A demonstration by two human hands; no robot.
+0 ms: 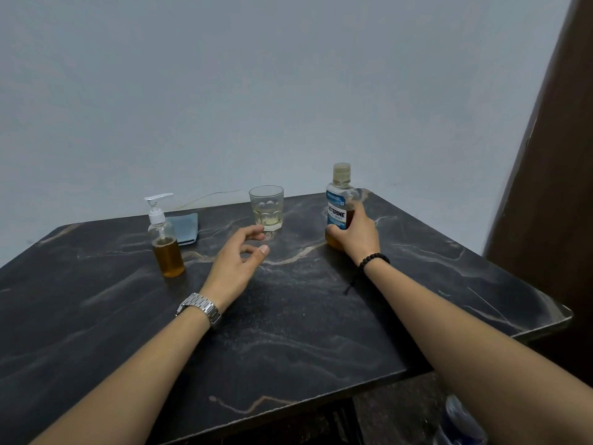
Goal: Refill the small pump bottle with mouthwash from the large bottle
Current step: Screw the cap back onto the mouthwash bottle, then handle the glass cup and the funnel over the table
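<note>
Right hand (pixel 356 236) wrapped around the capped large bottle (pixel 340 200) standing upright at the far right of the dark marbled surface (pixel 288 332); left hand (pixel 236 264) loose, fingers spread, empty, between the small pump bottle (pixel 165 242) and a glass (pixel 267 208).
</note>
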